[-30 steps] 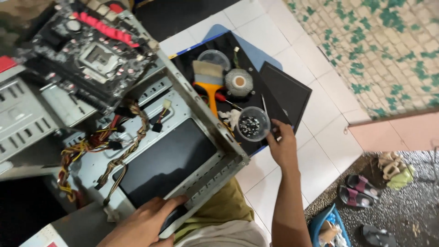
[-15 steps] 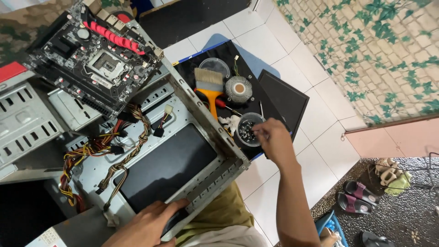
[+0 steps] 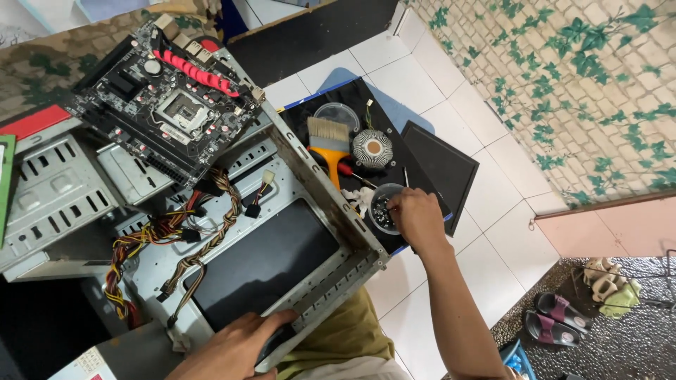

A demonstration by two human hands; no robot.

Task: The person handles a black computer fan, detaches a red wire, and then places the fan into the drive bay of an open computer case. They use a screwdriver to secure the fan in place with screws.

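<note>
Right hand (image 3: 415,214), at centre frame, has moved from beside the clear round screw container (image 3: 384,209) to directly over it, fingertips curled down into its rim; whether a screw is pinched cannot be told. Left hand (image 3: 236,345), at lower centre, stays closed on the lower edge of the open computer case (image 3: 310,232). Above the container lie a yellow-handled brush (image 3: 329,141) and a round heatsink (image 3: 372,146) on a black panel (image 3: 440,165); a motherboard (image 3: 165,98) rests upper left.
</note>
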